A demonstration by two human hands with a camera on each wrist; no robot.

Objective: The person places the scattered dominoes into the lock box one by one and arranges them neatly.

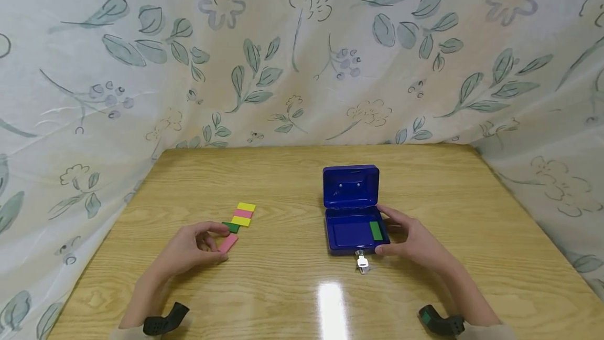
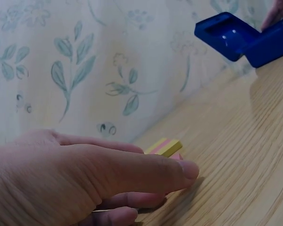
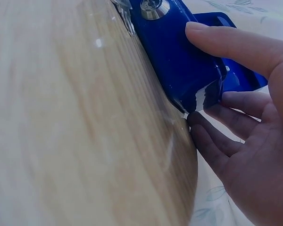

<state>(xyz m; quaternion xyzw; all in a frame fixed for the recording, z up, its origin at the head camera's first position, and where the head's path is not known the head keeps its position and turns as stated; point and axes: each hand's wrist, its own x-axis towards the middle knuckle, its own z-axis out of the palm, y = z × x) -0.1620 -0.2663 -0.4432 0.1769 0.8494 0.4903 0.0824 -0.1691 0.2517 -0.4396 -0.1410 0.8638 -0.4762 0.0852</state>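
Note:
My left hand (image 1: 195,245) is low over the table at left, its thumb and bent fingers spread around a pink block (image 1: 228,243). The index fingertip is beside a dark green block (image 1: 231,227); firm contact with either block cannot be made out. The left wrist view shows the thumb covering most of the pink piece. At right, my right hand (image 1: 410,237) holds the side of a blue cash box (image 1: 342,248), thumb at its front corner and fingers along its right side. Its lid (image 1: 351,187) stands raised. Inside lies a green block (image 1: 376,231).
Just beyond the left hand, two yellow blocks (image 1: 241,221) lie with another pink block (image 1: 243,214) between them. Keys (image 1: 362,262) hang from the box's front lock. Floral cloth (image 1: 302,67) surrounds the wooden table (image 1: 283,298) at back and sides.

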